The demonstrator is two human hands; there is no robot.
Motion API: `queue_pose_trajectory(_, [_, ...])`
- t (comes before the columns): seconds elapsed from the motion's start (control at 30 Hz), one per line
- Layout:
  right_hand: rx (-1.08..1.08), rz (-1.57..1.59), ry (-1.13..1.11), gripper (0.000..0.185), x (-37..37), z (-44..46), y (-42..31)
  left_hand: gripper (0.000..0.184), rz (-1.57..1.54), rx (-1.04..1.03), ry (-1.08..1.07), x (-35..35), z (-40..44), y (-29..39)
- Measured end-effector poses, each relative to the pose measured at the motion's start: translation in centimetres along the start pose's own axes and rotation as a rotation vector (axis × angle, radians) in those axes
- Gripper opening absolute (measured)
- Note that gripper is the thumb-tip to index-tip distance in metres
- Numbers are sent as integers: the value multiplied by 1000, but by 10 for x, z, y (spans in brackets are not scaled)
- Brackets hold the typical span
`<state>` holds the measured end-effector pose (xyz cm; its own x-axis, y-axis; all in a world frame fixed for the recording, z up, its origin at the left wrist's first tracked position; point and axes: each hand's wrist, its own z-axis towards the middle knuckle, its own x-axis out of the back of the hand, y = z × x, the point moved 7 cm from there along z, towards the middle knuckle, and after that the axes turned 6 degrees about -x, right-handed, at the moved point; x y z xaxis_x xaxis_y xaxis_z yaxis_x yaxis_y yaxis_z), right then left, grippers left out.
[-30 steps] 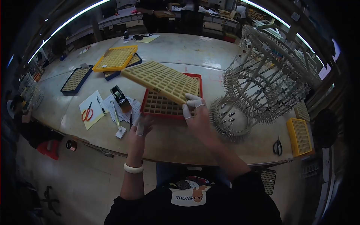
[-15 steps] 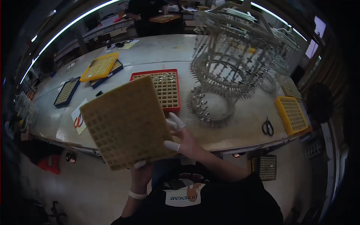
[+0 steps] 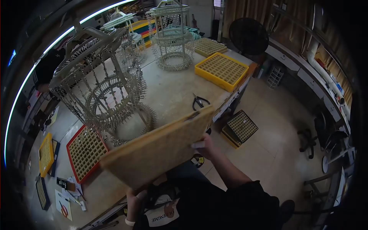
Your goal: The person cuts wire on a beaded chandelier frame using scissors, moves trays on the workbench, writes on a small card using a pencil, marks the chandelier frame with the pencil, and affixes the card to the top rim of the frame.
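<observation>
A tan gridded tray [image 3: 157, 153] is held up in front of me, tilted, with its broad flat side towards me. My left hand [image 3: 135, 199] grips its lower left part, the fingers partly hidden by the tray. At the right end, my right hand [image 3: 205, 147] is closed on the edge, a white finger cot showing. Beyond the tray's left end lies a red-framed tray [image 3: 87, 155] with grid cells and some small shiny pieces. Black scissors [image 3: 199, 102] lie on the table just past the tray's upper right edge.
Wire racks [image 3: 103, 84] with metal rings and hanging pieces stand on the table [image 3: 168, 92]. A yellow tray [image 3: 222, 71] sits near its right edge. More trays [image 3: 241, 126] are stacked on the floor. Orange-handled scissors [image 3: 64, 210] lie at left. A fan [image 3: 249, 36] stands behind.
My view has swung to the right, towards the table's end and the floor. The tan tray has tilted from nearly face-on to a slanted position, still in both hands.
</observation>
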<state>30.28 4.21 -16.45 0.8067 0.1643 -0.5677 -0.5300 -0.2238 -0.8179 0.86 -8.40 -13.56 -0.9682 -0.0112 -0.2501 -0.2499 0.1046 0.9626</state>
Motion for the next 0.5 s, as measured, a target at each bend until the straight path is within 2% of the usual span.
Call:
queue_pose_trajectory(0.13, [308, 235, 513, 50, 128, -39, -79, 32, 95, -98, -28, -6, 31, -4])
queue_pose_trajectory(0.2, [430, 262, 643, 38, 188, -38, -105, 23, 143, -204, 112, 2, 37, -2])
queue_pose_trajectory(0.23, [497, 240, 671, 41, 196, -35, -125, 23, 140, -197, 117, 12, 39, -9])
queue_pose_trajectory(0.3, [575, 231, 761, 44, 202, -19, -169, 18, 666, -472, 196, 34, 40, -5])
queue_pose_trajectory(0.33, [584, 244, 826, 44, 207, -5, -187, 18, 668, -463, 202, -8, 64, -9])
queue_pose_trajectory(0.47, [805, 164, 810, 48, 229, 80, -269, 23, 245, -322, 523, -148, 161, -34])
queue_pose_trajectory(0.5, [782, 166, 884, 50, 228, 98, -285, 25, 134, -291, 603, -185, 188, -40])
